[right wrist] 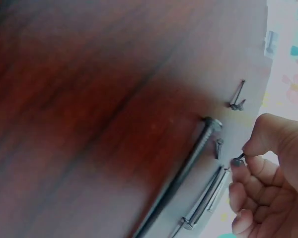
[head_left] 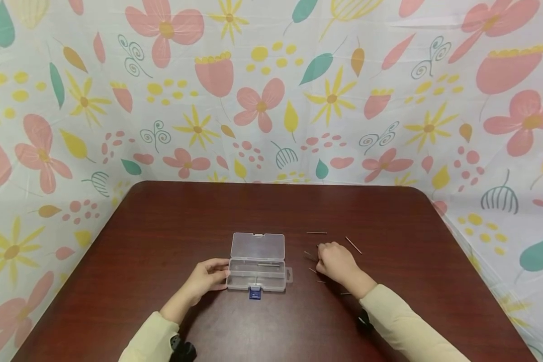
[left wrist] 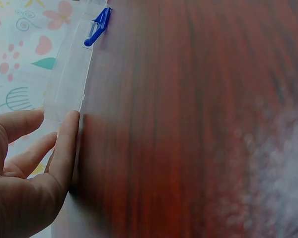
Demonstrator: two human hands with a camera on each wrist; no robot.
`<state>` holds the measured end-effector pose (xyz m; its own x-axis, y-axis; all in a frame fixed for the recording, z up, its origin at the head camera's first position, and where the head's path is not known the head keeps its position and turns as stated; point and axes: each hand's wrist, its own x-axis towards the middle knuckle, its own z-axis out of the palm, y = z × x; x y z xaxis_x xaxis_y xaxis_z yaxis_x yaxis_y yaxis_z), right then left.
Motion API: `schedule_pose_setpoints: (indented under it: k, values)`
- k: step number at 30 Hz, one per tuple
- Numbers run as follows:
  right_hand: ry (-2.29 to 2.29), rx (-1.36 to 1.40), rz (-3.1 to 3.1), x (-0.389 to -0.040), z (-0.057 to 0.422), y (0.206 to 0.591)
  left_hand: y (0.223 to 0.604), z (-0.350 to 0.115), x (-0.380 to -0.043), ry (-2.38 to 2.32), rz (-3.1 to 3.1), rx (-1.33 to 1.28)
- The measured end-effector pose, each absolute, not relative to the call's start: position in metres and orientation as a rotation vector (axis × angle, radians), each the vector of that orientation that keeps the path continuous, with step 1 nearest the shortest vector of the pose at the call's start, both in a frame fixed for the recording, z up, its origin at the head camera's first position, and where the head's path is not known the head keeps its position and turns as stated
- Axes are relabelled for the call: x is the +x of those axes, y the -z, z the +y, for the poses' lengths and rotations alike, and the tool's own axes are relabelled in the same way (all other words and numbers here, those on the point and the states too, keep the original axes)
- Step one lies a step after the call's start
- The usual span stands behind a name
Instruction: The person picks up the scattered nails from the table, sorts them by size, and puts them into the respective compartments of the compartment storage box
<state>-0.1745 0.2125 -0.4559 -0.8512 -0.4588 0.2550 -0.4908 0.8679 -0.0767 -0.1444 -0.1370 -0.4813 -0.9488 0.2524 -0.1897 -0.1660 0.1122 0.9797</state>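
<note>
A clear plastic box (head_left: 256, 288) lies with its lid (head_left: 258, 246) raised at the back and a blue latch (head_left: 255, 293) at its front. My left hand (head_left: 203, 279) rests fairly straight fingertips against the box's left end. Inside the rear compartment lies a thin metal nail (head_left: 269, 264). To the right of the box, my right hand (head_left: 337, 262) pinches a small nail (right wrist: 240, 158) between thumb and finger, just above the table. Several loose nails lie around that hand, among them a long thick nail (right wrist: 174, 186) in the right wrist view.
The dark wooden table (head_left: 185, 211) has rounded far corners. One nail (head_left: 317, 233) lies behind my right hand and another (head_left: 353, 245) to its right. A flowered cloth (head_left: 271, 100) hangs behind the table and at both sides.
</note>
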Motion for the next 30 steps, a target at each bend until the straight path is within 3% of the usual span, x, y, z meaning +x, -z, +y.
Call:
schedule_pose_setpoints:
  k: [30]
  values:
    - [-0.512, 1.046, -2.444, -0.166, 0.163, 0.446, 0.482, -0.137, -0.144, -1.923, 2.084, 0.071]
